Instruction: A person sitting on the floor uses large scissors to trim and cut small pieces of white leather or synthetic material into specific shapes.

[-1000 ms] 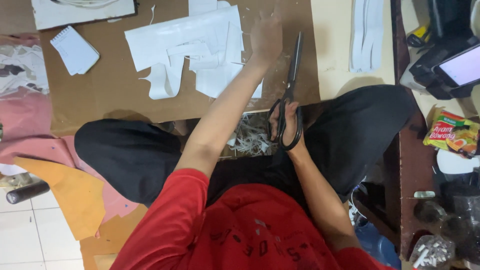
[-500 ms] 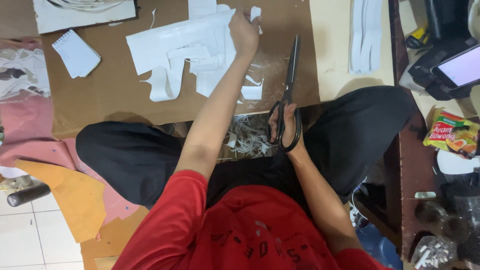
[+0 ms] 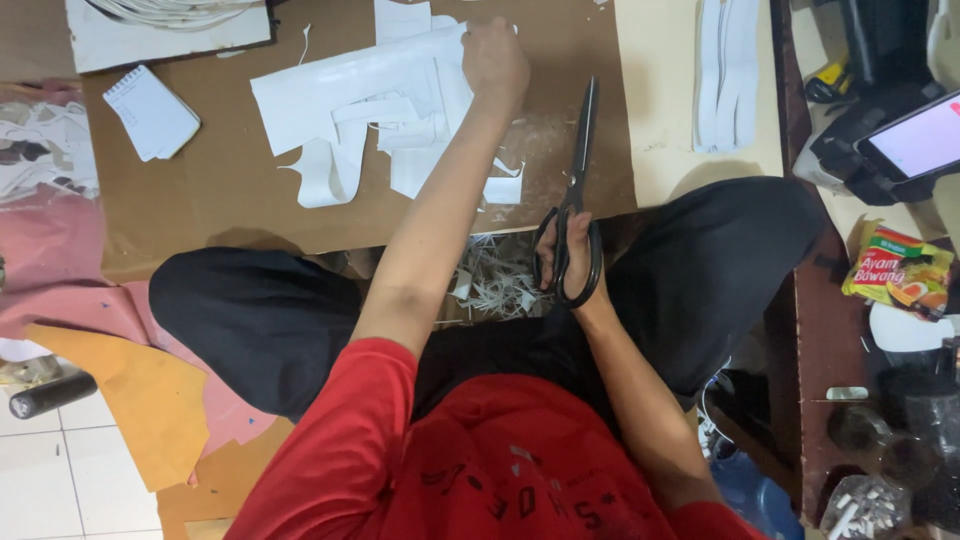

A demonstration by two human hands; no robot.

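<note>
Drawn back along the white paper (image 3: 350, 85), left hand (image 3: 495, 55) pinches its flimsy edge; right hand (image 3: 572, 262) grips scissors (image 3: 578, 190).

I am looking down at a small home craft workshop on the floor. Someone is sitting cross-legged on white floor tiles (image 3: 50, 470), working at a flat brown cardboard sheet (image 3: 200, 190). White cut paper pieces (image 3: 350, 100) are lying on it, and thin paper scraps (image 3: 495, 280) are piling by the legs. Long black scissors (image 3: 578, 170) and orange and pink sheets (image 3: 120, 390) are lying around.
</note>
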